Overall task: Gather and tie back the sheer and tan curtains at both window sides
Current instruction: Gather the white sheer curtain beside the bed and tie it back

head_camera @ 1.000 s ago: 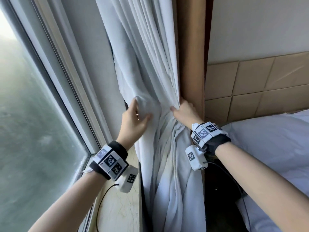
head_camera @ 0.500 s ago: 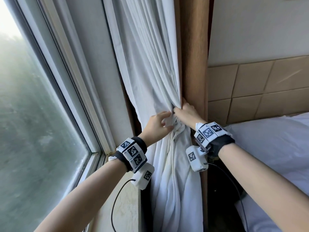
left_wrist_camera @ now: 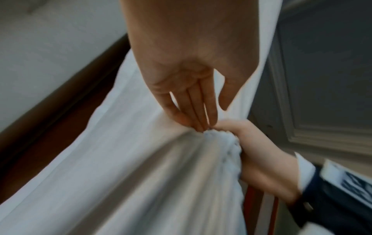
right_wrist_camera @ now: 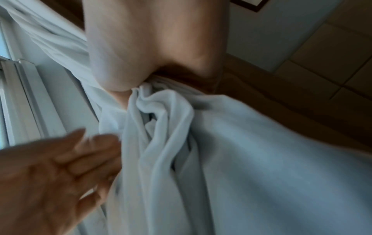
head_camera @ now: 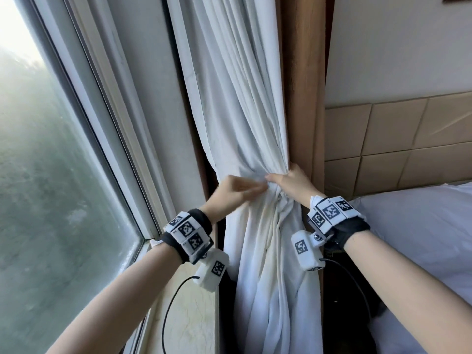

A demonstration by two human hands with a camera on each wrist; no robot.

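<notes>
The white sheer curtain (head_camera: 237,111) hangs down the middle of the head view, pulled into a bunch at waist height. My right hand (head_camera: 290,182) grips that bunch from the right, fingers curled round the folds (right_wrist_camera: 161,108). My left hand (head_camera: 242,190) lies against the curtain just left of the bunch. Its fingers (left_wrist_camera: 193,101) are straight and their tips touch the cloth beside the right hand (left_wrist_camera: 261,159). A tan-brown vertical band (head_camera: 304,98) stands directly behind the curtain's right edge; whether it is cloth or a panel I cannot tell. No tie-back is in sight.
The window glass (head_camera: 51,175) and its white frame (head_camera: 120,139) fill the left. A pale stone sill (head_camera: 194,315) runs below my left wrist. On the right lie white bedding (head_camera: 421,238) and a tan padded headboard (head_camera: 396,139).
My left hand brought a fold of the sheer curtain rightward to the right hand, then let its fingers straighten. The right hand kept its grip on the bunch.
</notes>
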